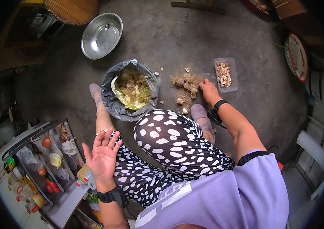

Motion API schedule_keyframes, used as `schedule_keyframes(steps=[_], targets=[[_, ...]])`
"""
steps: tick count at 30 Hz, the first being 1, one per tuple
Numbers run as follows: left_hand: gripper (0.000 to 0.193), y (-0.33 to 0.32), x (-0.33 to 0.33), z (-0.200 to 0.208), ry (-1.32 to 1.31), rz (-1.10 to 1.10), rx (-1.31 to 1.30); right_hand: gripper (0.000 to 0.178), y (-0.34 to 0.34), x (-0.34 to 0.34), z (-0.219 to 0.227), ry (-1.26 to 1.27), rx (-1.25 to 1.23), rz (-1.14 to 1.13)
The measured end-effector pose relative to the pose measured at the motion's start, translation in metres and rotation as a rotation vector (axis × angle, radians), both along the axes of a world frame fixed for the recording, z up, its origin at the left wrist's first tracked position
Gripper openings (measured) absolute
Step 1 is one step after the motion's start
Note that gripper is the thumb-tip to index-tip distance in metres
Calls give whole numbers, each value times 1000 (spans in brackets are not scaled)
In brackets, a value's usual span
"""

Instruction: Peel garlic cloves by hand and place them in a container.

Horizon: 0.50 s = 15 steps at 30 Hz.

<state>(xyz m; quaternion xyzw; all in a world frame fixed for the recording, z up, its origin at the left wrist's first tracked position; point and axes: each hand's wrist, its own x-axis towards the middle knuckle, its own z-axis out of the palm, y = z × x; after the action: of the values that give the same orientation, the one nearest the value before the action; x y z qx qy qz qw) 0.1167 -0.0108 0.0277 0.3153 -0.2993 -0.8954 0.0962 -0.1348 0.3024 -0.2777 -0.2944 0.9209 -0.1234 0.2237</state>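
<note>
My right hand reaches down to the right edge of a loose pile of garlic bulbs with dry roots on the floor. Its fingers are bent together against the pile, and whatever lies between the fingertips is hidden. Just right of that hand, a clear plastic box holds many separated garlic cloves. My left hand is raised beside my knee, palm up, fingers spread, with nothing in it. Between my feet stands a bin lined with a grey bag, containing yellow-green leaves and dry garlic scraps.
A metal basin with a spoon sits at the far left, near a round woven item. On the left, a shelf rack holds vegetables and bottles. A white tray with a red rim stands at the right. Garlic scraps dot the concrete floor.
</note>
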Motion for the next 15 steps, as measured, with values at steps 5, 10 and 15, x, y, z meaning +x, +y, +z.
schedule_keyframes(steps=[5, 10, 15], targets=[[68, 2, -2, 1, -18, 18, -31, 20, -6, -2, 11, -172, 87, -167], [66, 2, -3, 0, -11, -17, -38, 18, -10, -11, 20, -1, 146, -9], [68, 2, 1, -3, -47, 9, -51, 18, -58, -14, 27, 318, -230, 238]])
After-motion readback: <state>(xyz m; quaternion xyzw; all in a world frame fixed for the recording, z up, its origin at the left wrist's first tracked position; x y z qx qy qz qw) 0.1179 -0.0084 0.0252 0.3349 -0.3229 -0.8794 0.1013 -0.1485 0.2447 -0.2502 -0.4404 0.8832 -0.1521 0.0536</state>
